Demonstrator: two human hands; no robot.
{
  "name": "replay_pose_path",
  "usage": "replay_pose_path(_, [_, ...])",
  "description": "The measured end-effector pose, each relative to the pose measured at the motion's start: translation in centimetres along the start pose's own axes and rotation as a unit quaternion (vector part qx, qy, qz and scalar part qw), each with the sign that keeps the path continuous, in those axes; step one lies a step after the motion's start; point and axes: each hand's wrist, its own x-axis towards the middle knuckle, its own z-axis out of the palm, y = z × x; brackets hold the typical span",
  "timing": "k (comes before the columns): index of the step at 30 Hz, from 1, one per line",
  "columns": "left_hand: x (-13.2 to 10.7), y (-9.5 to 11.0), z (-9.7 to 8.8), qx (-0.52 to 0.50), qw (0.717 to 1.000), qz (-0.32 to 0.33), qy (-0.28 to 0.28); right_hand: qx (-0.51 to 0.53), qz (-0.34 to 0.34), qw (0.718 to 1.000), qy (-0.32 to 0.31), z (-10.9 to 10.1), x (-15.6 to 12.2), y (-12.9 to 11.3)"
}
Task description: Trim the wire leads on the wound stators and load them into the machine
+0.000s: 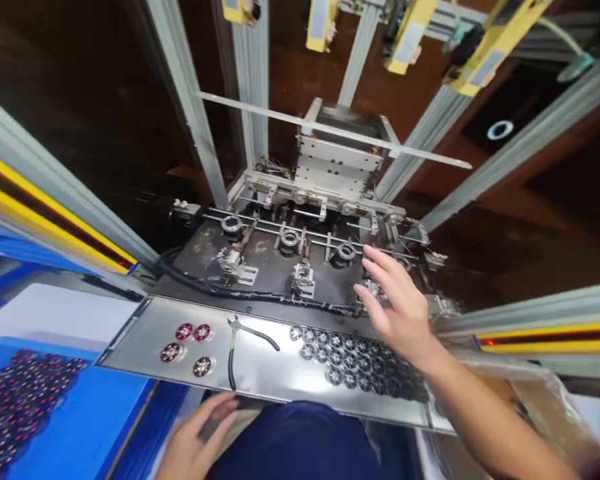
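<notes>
My right hand [395, 300] hangs open with spread fingers over the near edge of a black machine bed [265, 273], close to a small metal fixture [375, 290]. Below that hand, several silver metal discs [360, 360] lie grouped on a steel shelf [260, 373]. My left hand [195, 437] is low at the shelf's front edge, nearest the black handle of a pair of side cutters [243, 347]. Four red-and-black round parts [185, 332] sit at the shelf's left. Neither hand holds anything I can see.
A blue tray [55, 413] of dark round parts lies to the lower left. Three ring fixtures [290, 239] stand on rods across the bed, with black cables in front. Aluminium posts [185, 87] and yellow light-curtain bars [55, 213] flank the machine.
</notes>
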Motion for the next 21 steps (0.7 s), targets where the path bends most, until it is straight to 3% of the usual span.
replay_pose_path(2, [4.1,2.6,2.3,0.044,0.986,0.136,-0.081,-0.009,0.050,0.999,0.007,-2.0,-4.2,-0.7])
replay_pose_path(5, [7.9,5.3,7.1,0.055,0.960,0.226,-0.154,-0.011,0.138,0.990,-0.002,-3.1,-11.2,-2.3])
replay_pose_path(8, [8.8,5.7,10.6,0.085,0.952,0.243,-0.168,-0.012,0.234,0.972,-0.029,-2.6,-18.0,-4.9])
replay_pose_path(11, [8.8,5.1,11.5,0.121,0.962,0.207,-0.134,-0.009,0.300,0.953,-0.044,-1.1,-22.8,-7.5])
replay_pose_path(13, [8.9,4.8,11.2,0.135,0.965,0.186,-0.124,0.009,0.304,0.951,-0.048,0.1,-24.3,-8.9])
replay_pose_path(16, [9.0,4.7,10.8,0.139,0.969,0.163,-0.126,0.043,0.286,0.956,-0.056,2.0,-24.4,-9.5])
replay_pose_path(21, [8.7,5.0,10.9,0.080,0.984,0.116,-0.108,0.085,0.232,0.965,-0.085,5.2,-22.0,-7.2])
